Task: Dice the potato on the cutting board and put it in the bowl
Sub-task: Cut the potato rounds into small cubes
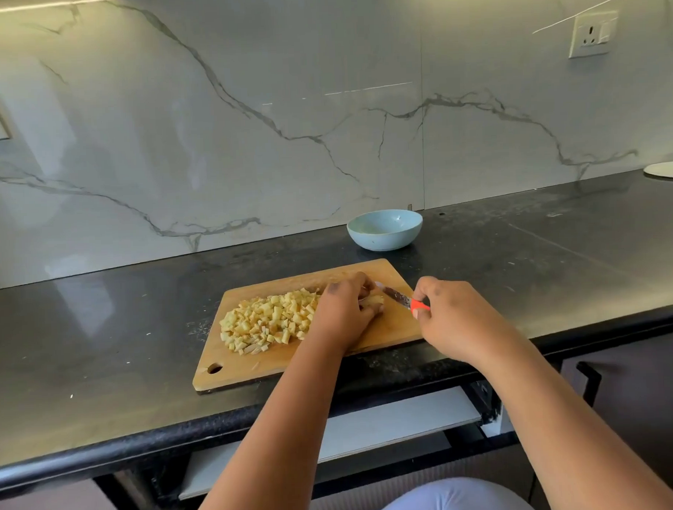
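The left hand lay on the board with its fingers curled down over the last uncut piece of potato, pinning it against the wood. Only a small part of that piece showed past the fingertips. The right hand was closed around the orange handle of the knife, with the thumb and fingers pinching it near the blade. The blade pointed to the left and lay beside the held piece; I cannot tell if it touched the potato.

The dice formed a loose heap on the left half of the board, just beside the left hand. The board sat near the front edge of the desk, with its hanging hole at the front left corner. The bowl stood behind the board, close to the back edge of the desk by the wall, and apart from the board. No dice were visible inside it.
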Action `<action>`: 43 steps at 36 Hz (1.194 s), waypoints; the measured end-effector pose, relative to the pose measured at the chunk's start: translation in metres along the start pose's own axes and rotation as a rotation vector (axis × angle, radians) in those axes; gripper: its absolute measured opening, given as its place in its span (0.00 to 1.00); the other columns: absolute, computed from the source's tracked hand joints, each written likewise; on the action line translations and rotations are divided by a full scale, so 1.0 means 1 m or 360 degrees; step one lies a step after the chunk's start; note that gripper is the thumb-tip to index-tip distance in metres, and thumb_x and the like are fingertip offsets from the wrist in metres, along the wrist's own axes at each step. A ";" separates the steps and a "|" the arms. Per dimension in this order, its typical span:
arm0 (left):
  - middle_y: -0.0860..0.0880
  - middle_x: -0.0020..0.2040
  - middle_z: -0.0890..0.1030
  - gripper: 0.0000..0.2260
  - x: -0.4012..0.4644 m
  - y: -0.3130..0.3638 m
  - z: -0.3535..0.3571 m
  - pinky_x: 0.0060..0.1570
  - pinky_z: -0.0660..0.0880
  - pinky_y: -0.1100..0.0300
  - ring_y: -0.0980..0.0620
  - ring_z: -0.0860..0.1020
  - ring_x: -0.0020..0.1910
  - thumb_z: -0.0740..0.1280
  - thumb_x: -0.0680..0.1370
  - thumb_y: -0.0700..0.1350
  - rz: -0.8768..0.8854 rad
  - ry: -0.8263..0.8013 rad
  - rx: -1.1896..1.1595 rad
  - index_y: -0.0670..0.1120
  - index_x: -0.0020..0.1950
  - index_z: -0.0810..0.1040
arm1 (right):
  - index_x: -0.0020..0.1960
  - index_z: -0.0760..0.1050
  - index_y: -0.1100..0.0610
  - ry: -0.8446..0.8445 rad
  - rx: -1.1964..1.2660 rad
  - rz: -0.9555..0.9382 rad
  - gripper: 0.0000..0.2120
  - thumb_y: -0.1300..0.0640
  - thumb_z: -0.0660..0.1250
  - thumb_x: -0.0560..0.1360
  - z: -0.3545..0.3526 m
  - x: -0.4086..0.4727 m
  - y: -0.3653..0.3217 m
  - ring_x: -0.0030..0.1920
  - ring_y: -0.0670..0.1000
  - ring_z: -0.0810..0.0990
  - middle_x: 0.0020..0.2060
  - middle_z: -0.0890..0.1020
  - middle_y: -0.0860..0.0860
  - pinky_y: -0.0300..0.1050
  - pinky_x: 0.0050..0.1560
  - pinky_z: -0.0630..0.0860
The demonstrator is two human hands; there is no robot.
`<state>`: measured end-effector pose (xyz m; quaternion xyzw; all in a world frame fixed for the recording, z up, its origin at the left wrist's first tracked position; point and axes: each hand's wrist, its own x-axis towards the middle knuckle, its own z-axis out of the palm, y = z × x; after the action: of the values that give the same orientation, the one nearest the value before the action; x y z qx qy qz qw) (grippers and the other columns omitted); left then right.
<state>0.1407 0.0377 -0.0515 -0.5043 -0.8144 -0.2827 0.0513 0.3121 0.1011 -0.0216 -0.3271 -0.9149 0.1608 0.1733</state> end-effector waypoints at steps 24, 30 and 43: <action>0.51 0.53 0.84 0.10 0.001 -0.008 0.003 0.57 0.70 0.64 0.54 0.78 0.54 0.72 0.76 0.48 -0.0021 0.0075 -0.0115 0.47 0.56 0.84 | 0.52 0.73 0.55 0.0168 -0.0146 -0.0101 0.05 0.62 0.60 0.79 0.016 0.001 -0.012 0.35 0.48 0.75 0.38 0.74 0.50 0.41 0.29 0.68; 0.52 0.54 0.83 0.09 0.001 -0.008 0.002 0.58 0.71 0.65 0.55 0.78 0.54 0.72 0.76 0.48 -0.0013 0.0071 -0.0164 0.47 0.55 0.84 | 0.53 0.75 0.53 0.0188 -0.0113 -0.0094 0.05 0.59 0.62 0.79 0.017 0.008 -0.003 0.35 0.50 0.75 0.38 0.76 0.50 0.44 0.31 0.71; 0.51 0.52 0.83 0.08 0.004 -0.008 0.002 0.57 0.74 0.57 0.53 0.78 0.52 0.72 0.76 0.48 -0.0002 0.0025 -0.0083 0.48 0.54 0.84 | 0.44 0.73 0.56 0.0224 -0.0008 -0.0098 0.08 0.56 0.60 0.81 0.030 0.013 -0.012 0.32 0.50 0.74 0.34 0.75 0.51 0.43 0.30 0.68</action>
<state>0.1323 0.0387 -0.0552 -0.5027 -0.8066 -0.3078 0.0443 0.2836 0.0952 -0.0405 -0.3097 -0.9105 0.1296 0.2413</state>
